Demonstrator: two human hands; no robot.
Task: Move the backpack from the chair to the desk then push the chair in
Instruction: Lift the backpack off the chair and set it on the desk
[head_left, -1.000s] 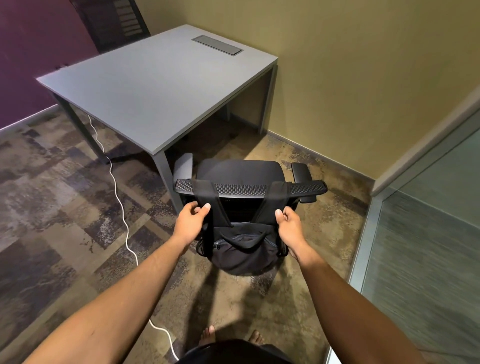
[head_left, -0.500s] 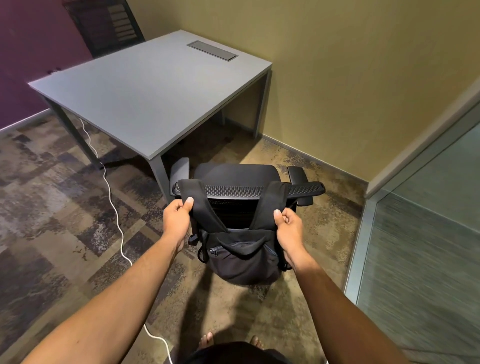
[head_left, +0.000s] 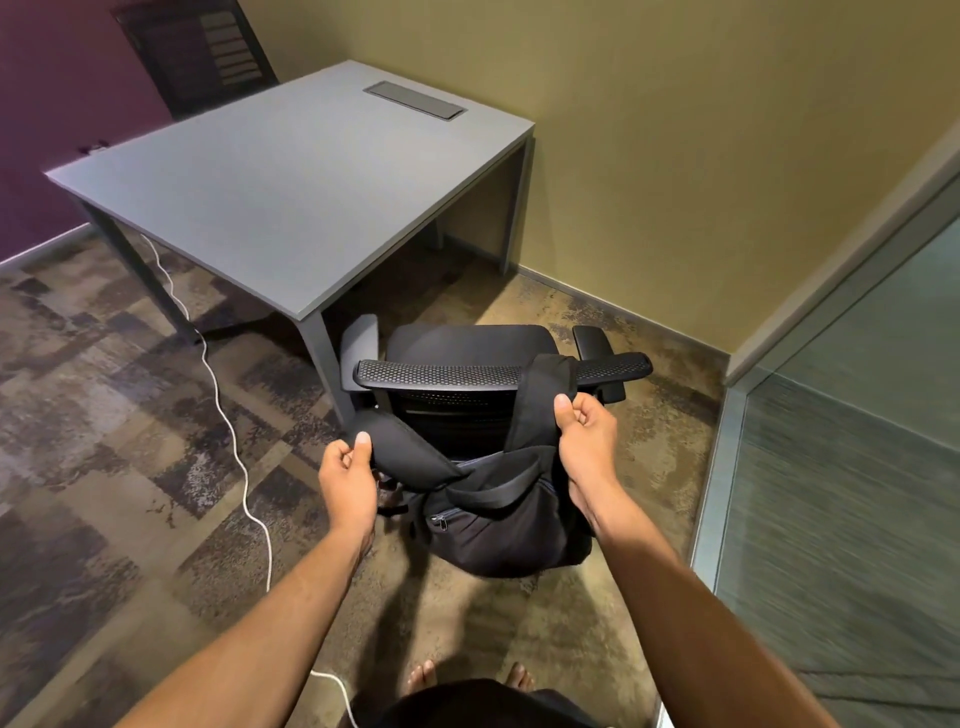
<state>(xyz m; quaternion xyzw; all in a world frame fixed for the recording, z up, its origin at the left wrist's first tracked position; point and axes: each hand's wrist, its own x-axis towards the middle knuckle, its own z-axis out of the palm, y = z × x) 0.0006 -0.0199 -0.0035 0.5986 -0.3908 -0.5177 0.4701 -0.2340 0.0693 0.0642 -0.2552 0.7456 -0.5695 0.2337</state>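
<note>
Unhooking the black backpack (head_left: 493, 525) from the office chair's mesh backrest (head_left: 457, 373): left hand (head_left: 349, 475) is pinching the freed strap (head_left: 410, 452), right hand (head_left: 587, 434) is clenching the strap still looped over the backrest top, probably to lift it clear. Grey desk (head_left: 291, 192) is waiting bare at 11 o'clock.

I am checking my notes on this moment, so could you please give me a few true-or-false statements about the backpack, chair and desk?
1. The left hand grips a strap that is off the chair back. True.
2. The backpack lies on the desk. False: it hangs behind the chair back.
3. The right hand grips a strap looped over the chair back. True.
4. The white cable runs across the desk top. False: it lies on the floor.
</note>
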